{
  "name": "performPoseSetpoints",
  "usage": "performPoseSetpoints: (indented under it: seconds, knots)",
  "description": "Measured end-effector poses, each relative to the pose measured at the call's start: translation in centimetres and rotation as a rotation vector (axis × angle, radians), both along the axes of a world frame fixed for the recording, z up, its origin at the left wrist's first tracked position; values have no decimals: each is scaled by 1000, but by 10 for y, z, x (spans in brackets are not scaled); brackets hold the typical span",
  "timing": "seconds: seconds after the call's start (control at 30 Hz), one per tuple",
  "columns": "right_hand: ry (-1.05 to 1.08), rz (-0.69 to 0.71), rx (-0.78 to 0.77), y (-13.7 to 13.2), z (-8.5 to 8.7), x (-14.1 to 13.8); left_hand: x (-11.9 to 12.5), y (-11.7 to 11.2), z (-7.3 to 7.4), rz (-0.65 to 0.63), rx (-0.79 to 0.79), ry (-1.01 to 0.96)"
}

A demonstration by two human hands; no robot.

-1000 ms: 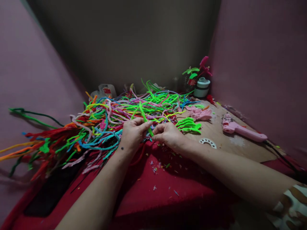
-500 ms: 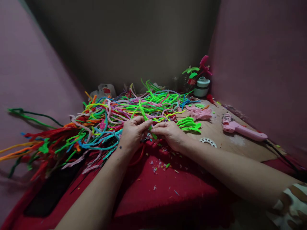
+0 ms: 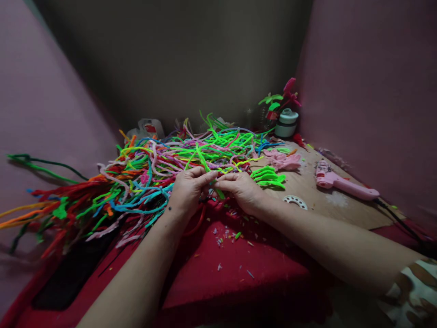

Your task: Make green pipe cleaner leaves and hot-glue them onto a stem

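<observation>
My left hand (image 3: 191, 186) is closed, thumb and fingers pinching a bright green pipe cleaner (image 3: 202, 159). Its far end sticks up past the knuckles, and a short green piece shows below the fingertips. From the other side my right hand (image 3: 241, 189) pinches the same green strand, its fingertips meeting those of the left. The exact grip point is hidden between the fingers. Just beyond both hands spreads a large tangled heap of coloured pipe cleaners (image 3: 164, 166). Beside my right hand lies a small bundle of bent green pipe-cleaner pieces (image 3: 268, 176).
On a brown board (image 3: 327, 209) at right lie a pink corded tool (image 3: 344, 186), a white ring with holes (image 3: 295, 202) and pink fuzzy pieces (image 3: 283, 159). A lidded jar (image 3: 287, 123) stands behind. A dark flat object (image 3: 68, 278) and scraps (image 3: 220, 241) lie on red cloth (image 3: 211, 273).
Both hands stay nearly in place, fingertips still together on the green pipe cleaner, with only a slight shift of the fingers. The whole view has drifted a little.
</observation>
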State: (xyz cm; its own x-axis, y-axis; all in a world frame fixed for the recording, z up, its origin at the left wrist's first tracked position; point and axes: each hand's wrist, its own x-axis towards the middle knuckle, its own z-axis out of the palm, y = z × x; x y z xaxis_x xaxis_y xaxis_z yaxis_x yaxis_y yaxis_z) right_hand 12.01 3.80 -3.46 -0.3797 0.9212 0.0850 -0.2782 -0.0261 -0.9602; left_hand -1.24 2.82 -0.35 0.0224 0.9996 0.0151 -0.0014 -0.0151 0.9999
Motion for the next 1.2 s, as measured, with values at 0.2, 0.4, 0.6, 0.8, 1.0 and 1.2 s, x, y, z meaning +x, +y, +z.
performPoseSetpoints:
  seconds: [0.2, 0.4, 0.6, 0.8, 1.0, 1.2]
  knots:
    - [-5, 3, -4, -2, 2, 0, 1, -1, 3, 6, -19, -23]
    - [31, 6, 6, -1, 0, -1, -1, 1, -1, -18, -19, -24]
    - [77, -24, -81, 3, 1, 0, -3, 0, 2, -10, 29, 176]
    - [55, -25, -99, 7, 3, 3, -8, -4, 13, -23, 289, 455]
    - [75, 48, -18, 8, 8, 7, -19, 3, 13, -6, 832, 779]
    - [95, 227, 21, 7, 14, 13, -25, -7, 30, -21, 1036, 993]
